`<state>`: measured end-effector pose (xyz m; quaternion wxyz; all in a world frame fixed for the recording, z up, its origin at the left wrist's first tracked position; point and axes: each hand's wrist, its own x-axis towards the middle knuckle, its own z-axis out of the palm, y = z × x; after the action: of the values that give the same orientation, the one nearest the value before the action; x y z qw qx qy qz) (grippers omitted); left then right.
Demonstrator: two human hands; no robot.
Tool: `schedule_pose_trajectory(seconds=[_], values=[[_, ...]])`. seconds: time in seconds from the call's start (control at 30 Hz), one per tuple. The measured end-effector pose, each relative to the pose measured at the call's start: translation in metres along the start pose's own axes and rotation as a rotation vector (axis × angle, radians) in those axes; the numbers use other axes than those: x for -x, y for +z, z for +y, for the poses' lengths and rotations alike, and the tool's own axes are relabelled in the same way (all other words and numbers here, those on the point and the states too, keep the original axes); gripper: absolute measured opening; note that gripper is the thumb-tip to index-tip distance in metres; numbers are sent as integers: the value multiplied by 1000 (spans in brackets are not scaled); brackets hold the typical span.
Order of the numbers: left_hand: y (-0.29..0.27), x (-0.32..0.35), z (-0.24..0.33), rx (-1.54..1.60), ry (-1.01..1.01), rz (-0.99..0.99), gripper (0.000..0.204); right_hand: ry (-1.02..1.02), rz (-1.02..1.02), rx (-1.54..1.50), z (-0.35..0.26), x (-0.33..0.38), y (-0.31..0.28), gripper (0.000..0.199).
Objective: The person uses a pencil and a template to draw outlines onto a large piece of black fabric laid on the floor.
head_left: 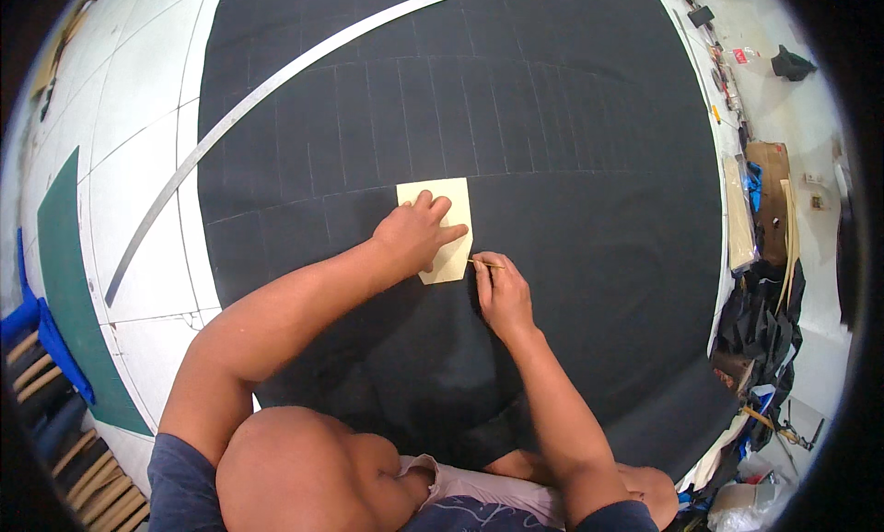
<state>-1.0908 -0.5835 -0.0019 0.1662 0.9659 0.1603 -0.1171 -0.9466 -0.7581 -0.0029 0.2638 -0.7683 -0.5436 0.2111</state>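
Head view, looking down. A pale yellow card template (440,221), five-sided with a point toward the person, lay flat on a wide sheet of black fabric (571,163) spread over the white surface (138,163). The left hand (416,234) pressed on the template's lower half with its fingers (440,207) spread flat, holding nothing. The right hand (502,294) had its fingers closed around a thin marking stick (485,264), whose tip met the template's right edge near the lower corner. Faint chalk lines crossed the fabric in a grid above the template. A long curved metal ruler (249,104) lay well apart, running from the white surface up across the fabric's upper left.

The template appeared thin, light and fairly stiff, so it would probably slide easily on the cloth unless weighted from above; a flat palm near its middle looked the safest hold, since pinching an edge could bend it. The fabric seemed soft and limp, likely to wrinkle or drag under sideways pressure. The marking stick looked slender and possibly brittle, best gripped close to its tip.
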Motion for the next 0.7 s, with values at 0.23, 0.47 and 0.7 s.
schedule_pose_trajectory(seconds=[0.23, 0.47, 0.7], values=[[-2, 0, 0, -18, -8, -31, 92, 23, -121, -30, -4, 4, -6, 13], [-2, -2, 1, -4, -2, -27, 93, -15, -60, -14, 1, 3, -4, 15], [-1, -3, 0, 9, 3, -32, 93, 14, 48, 47, 9, -27, 1, 17]])
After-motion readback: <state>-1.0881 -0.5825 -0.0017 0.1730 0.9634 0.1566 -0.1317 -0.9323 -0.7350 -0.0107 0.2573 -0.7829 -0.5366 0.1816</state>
